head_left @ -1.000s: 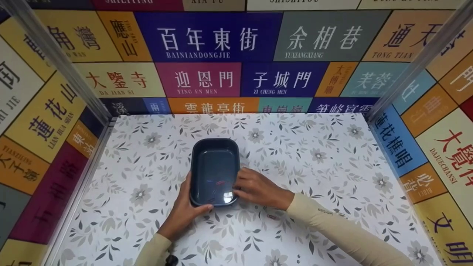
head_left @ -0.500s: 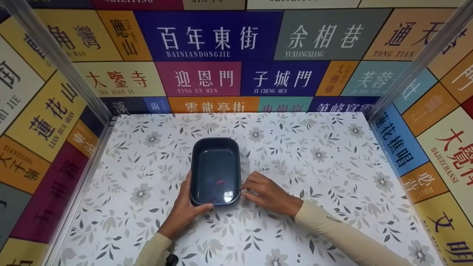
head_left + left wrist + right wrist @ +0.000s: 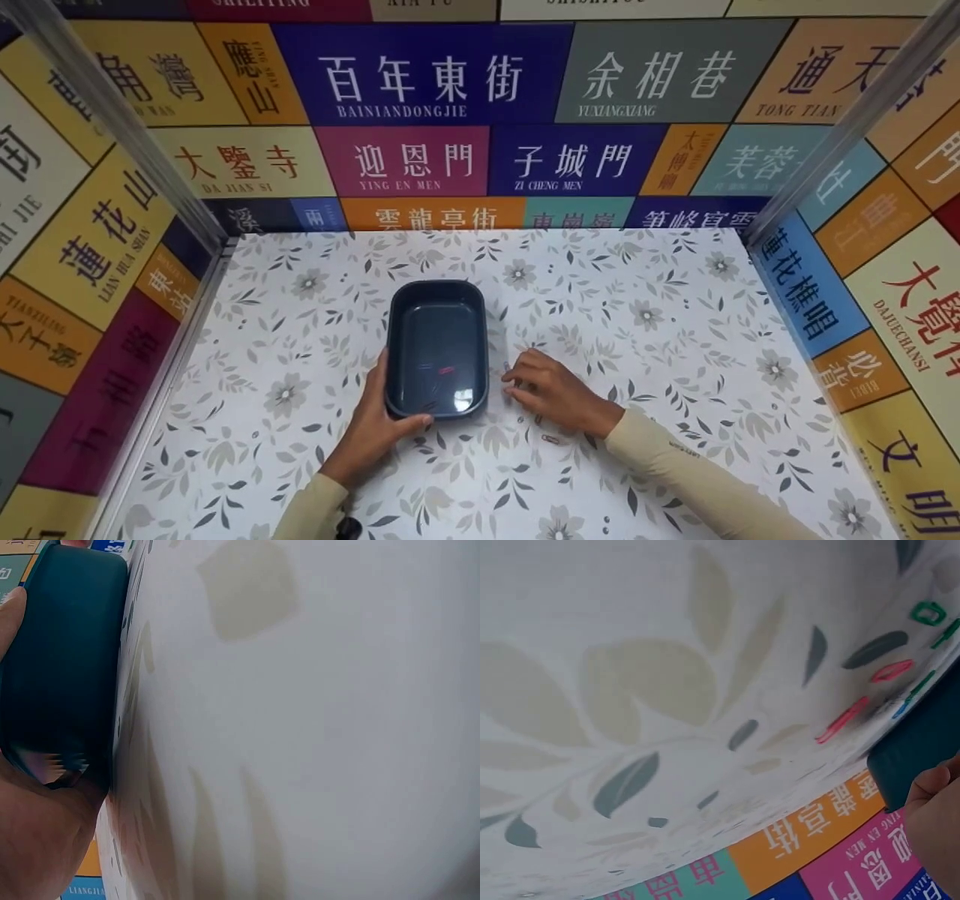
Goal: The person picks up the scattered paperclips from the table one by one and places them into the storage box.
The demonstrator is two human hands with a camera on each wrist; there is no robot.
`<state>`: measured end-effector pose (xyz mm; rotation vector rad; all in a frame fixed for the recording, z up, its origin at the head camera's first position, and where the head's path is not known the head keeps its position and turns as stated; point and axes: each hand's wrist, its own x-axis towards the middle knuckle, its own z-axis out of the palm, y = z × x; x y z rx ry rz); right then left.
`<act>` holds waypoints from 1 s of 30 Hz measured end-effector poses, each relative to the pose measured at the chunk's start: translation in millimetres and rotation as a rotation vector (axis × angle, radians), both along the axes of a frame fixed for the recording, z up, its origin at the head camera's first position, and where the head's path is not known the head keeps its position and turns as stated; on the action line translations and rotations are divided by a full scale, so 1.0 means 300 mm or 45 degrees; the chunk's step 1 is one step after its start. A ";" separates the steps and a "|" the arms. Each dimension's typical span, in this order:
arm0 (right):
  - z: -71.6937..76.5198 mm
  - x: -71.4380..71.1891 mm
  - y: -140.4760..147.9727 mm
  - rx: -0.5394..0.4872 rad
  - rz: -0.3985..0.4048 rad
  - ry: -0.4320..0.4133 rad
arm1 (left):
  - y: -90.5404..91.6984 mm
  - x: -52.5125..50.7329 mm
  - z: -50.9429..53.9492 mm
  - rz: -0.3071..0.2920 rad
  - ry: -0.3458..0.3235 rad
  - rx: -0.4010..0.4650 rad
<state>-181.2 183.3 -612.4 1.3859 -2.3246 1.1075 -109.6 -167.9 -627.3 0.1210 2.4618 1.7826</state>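
Note:
A dark blue rectangular tray (image 3: pixel 439 345) stands on the table, its long side running away from me. My left hand (image 3: pixel 382 420) grips its near left corner, fingers along the left wall and thumb over the near rim. Several small paper clips, among them a red paper clip (image 3: pixel 446 370), lie inside. My right hand (image 3: pixel 551 390) is low over the table just right of the tray, apart from it. Its fingers are bent, with a gap between index finger and thumb. Near them lie loose clips, including a red-rimmed clip (image 3: pixel 550 439); a green clip (image 3: pixel 928 613) shows in the right wrist view.
A white table (image 3: pixel 637 360) with a grey leaf-and-flower pattern fills the space around. Walls of coloured panels with Chinese lettering (image 3: pixel 420 75) enclose it at the back and both sides. Metal posts (image 3: pixel 817 142) mark the back corners.
My right hand has drawn back from the tray's right edge to the table on the right, uncovering clips there. The left hand and the tray have stayed in place.

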 end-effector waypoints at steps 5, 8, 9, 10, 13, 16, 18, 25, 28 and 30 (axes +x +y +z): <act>-0.024 -0.018 0.021 0.016 -0.019 -0.050 | 0.000 -0.003 -0.006 0.007 0.010 0.010; -0.035 -0.029 0.031 0.058 -0.066 -0.102 | -0.001 -0.004 -0.008 0.010 0.019 0.013; -0.038 -0.032 0.033 0.074 -0.085 -0.117 | -0.001 -0.004 -0.008 0.011 0.020 0.013; -0.041 -0.035 0.035 0.088 -0.103 -0.128 | -0.001 -0.004 -0.008 0.012 0.022 0.009; -0.046 -0.042 0.041 0.124 -0.151 -0.148 | 0.000 -0.003 -0.007 0.009 0.027 0.007; -0.049 -0.048 0.047 0.151 -0.176 -0.146 | 0.001 -0.002 -0.004 0.008 0.020 -0.003; -0.050 -0.051 0.053 0.165 -0.179 -0.149 | 0.002 -0.001 0.001 0.008 0.009 -0.001; -0.065 -0.059 0.082 0.183 -0.122 -0.140 | 0.005 -0.001 0.013 0.008 -0.022 -0.026; -0.074 -0.062 0.093 0.162 -0.078 -0.132 | 0.005 -0.002 0.010 0.014 -0.023 -0.030; -0.078 -0.063 0.096 0.155 -0.048 -0.131 | 0.004 -0.001 0.009 0.017 -0.021 -0.027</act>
